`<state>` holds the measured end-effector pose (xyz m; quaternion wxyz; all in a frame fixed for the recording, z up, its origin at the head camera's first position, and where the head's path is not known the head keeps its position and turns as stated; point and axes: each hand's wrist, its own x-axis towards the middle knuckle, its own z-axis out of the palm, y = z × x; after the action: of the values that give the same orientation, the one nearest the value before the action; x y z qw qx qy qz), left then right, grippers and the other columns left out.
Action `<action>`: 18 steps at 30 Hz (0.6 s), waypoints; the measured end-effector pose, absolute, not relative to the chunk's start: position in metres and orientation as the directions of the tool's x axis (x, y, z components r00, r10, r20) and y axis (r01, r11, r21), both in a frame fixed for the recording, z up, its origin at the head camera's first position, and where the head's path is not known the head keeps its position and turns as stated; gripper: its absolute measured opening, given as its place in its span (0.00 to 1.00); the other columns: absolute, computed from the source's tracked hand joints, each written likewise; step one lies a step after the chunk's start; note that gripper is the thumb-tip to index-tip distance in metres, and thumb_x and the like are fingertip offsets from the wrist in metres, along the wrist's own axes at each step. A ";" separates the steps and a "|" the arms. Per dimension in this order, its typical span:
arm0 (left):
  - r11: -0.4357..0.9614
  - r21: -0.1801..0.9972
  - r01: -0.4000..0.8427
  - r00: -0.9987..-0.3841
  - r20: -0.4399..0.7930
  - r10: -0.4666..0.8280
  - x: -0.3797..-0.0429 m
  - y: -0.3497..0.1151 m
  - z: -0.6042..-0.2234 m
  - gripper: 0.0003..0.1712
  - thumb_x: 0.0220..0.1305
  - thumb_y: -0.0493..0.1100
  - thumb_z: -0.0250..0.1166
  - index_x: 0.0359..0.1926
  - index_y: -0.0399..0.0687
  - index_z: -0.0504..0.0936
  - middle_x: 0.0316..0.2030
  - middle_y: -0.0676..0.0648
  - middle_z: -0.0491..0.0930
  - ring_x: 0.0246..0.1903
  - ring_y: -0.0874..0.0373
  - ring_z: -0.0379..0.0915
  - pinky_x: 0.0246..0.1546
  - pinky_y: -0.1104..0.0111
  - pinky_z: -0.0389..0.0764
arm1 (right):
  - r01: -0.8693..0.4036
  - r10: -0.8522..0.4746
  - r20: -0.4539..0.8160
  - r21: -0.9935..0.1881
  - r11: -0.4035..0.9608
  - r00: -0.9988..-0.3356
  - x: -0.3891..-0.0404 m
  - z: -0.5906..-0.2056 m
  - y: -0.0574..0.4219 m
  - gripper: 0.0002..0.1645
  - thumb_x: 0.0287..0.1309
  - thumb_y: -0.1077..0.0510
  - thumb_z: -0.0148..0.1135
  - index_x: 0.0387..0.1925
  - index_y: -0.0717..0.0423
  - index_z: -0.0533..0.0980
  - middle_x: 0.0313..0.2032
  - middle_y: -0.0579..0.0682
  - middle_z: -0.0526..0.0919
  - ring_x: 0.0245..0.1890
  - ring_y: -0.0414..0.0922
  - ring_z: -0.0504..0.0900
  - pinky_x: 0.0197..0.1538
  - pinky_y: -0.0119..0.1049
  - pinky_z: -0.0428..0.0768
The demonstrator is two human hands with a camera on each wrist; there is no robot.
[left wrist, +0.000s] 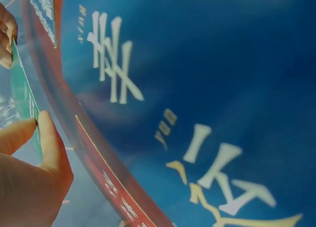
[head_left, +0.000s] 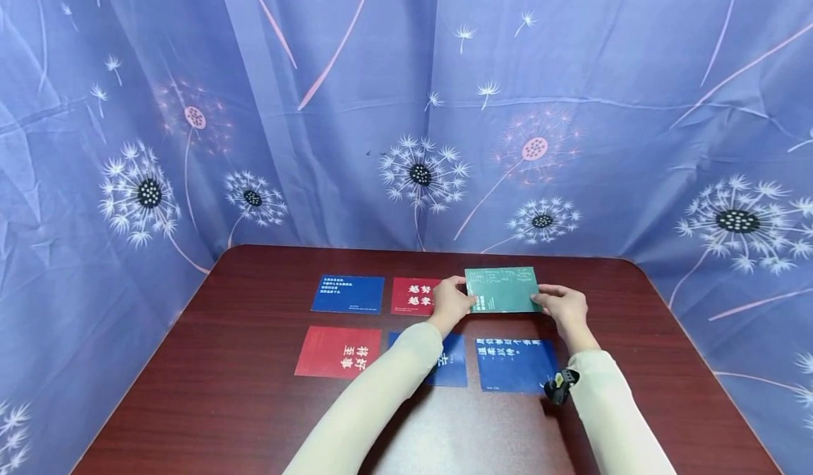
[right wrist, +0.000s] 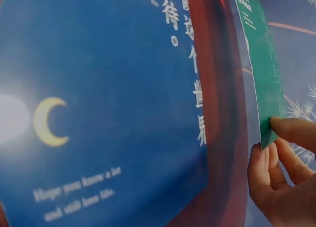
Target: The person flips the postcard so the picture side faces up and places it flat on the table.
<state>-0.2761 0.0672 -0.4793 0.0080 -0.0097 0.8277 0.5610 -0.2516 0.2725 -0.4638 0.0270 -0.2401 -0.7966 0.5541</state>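
A green card (head_left: 502,290) with pale printed characters is held between both hands at the right end of the back row. My left hand (head_left: 451,301) pinches its left edge between thumb and finger, as the left wrist view also shows. At the opposite edge, my right hand (head_left: 564,311) pinches the card near its lower corner (right wrist: 266,138). The left hand partly covers a red card (head_left: 413,297) lying beside it. Below the right hand lies a blue card (head_left: 517,365) printed with a yellow moon (right wrist: 49,122).
A blue card (head_left: 347,294) lies at the back left, and a red card (head_left: 336,351) in front of it. Another blue card (head_left: 452,362) is partly hidden under the left sleeve (head_left: 381,390). A dandelion-print curtain (head_left: 343,143) hangs behind the dark red table (head_left: 209,376).
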 end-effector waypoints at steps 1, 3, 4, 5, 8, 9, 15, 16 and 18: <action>0.409 0.912 -0.019 -1.000 -0.019 -0.005 -0.276 0.068 -0.480 0.26 0.51 0.32 0.72 0.54 0.37 0.80 0.20 0.45 0.80 0.16 0.60 0.75 0.20 0.73 0.79 | 0.359 0.409 -0.229 -0.892 0.276 -0.883 -0.252 -0.465 0.272 0.26 0.57 0.62 0.64 0.57 0.66 0.74 0.61 0.66 0.70 0.30 0.33 0.77 0.37 0.30 0.81; 0.483 0.876 0.000 -1.000 0.002 -0.003 -0.276 0.069 -0.480 0.27 0.50 0.34 0.74 0.54 0.38 0.80 0.27 0.44 0.83 0.24 0.57 0.79 0.28 0.70 0.82 | 0.370 0.403 -0.240 -0.885 0.283 -0.883 -0.252 -0.466 0.272 0.26 0.56 0.62 0.64 0.57 0.66 0.74 0.61 0.67 0.68 0.32 0.37 0.78 0.38 0.31 0.82; 0.516 0.856 0.007 -1.000 0.008 0.000 -0.276 0.070 -0.481 0.28 0.50 0.35 0.74 0.54 0.39 0.80 0.31 0.43 0.84 0.29 0.56 0.81 0.33 0.69 0.83 | 0.377 0.404 -0.245 -0.881 0.287 -0.881 -0.251 -0.467 0.271 0.26 0.56 0.63 0.64 0.57 0.67 0.74 0.61 0.67 0.68 0.34 0.40 0.79 0.38 0.31 0.82; 0.557 0.831 0.018 -1.000 0.018 0.006 -0.275 0.071 -0.481 0.28 0.50 0.36 0.75 0.54 0.39 0.80 0.35 0.43 0.85 0.35 0.53 0.81 0.38 0.67 0.82 | 0.383 0.404 -0.250 -0.876 0.293 -0.880 -0.251 -0.467 0.271 0.25 0.56 0.63 0.64 0.56 0.67 0.74 0.62 0.68 0.67 0.37 0.43 0.80 0.39 0.33 0.82; 0.649 0.759 0.050 -0.999 0.045 0.024 -0.274 0.072 -0.481 0.29 0.47 0.39 0.77 0.54 0.39 0.81 0.45 0.43 0.84 0.48 0.51 0.78 0.49 0.66 0.79 | 0.397 0.409 -0.254 -0.862 0.315 -0.876 -0.251 -0.469 0.270 0.24 0.56 0.64 0.64 0.55 0.67 0.75 0.61 0.68 0.66 0.44 0.51 0.79 0.39 0.35 0.83; 0.666 0.744 0.053 -0.999 0.044 0.030 -0.273 0.073 -0.481 0.30 0.47 0.40 0.77 0.53 0.38 0.81 0.45 0.43 0.84 0.49 0.50 0.78 0.49 0.66 0.79 | 0.400 0.412 -0.253 -0.858 0.323 -0.875 -0.251 -0.469 0.270 0.24 0.56 0.64 0.64 0.55 0.68 0.75 0.61 0.68 0.66 0.44 0.52 0.78 0.39 0.35 0.83; 0.710 0.701 0.064 -0.998 0.035 0.055 -0.272 0.077 -0.484 0.29 0.46 0.41 0.78 0.51 0.37 0.82 0.41 0.44 0.85 0.45 0.52 0.79 0.46 0.68 0.80 | 0.433 0.437 -0.265 -0.832 0.347 -0.860 -0.253 -0.476 0.272 0.23 0.56 0.64 0.65 0.53 0.67 0.76 0.58 0.68 0.69 0.35 0.45 0.79 0.31 0.29 0.81; 0.713 0.698 0.061 -0.998 0.030 0.056 -0.273 0.077 -0.484 0.28 0.47 0.41 0.77 0.51 0.38 0.82 0.40 0.44 0.85 0.44 0.52 0.80 0.45 0.68 0.80 | 0.436 0.441 -0.265 -0.829 0.351 -0.858 -0.254 -0.478 0.273 0.23 0.55 0.64 0.65 0.53 0.67 0.77 0.58 0.68 0.70 0.33 0.43 0.79 0.30 0.28 0.80; 0.718 0.693 0.056 -0.998 0.020 0.058 -0.273 0.078 -0.485 0.27 0.47 0.41 0.77 0.50 0.38 0.83 0.38 0.45 0.85 0.42 0.53 0.80 0.43 0.68 0.81 | 0.437 0.445 -0.259 -0.823 0.362 -0.857 -0.254 -0.479 0.273 0.23 0.54 0.64 0.66 0.52 0.67 0.77 0.56 0.68 0.71 0.28 0.39 0.78 0.28 0.27 0.79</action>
<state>-0.2731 0.0779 -0.4847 0.0014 0.0308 0.9270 0.3739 -0.2544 0.2729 -0.4791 0.0042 -0.2670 -0.8254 0.4975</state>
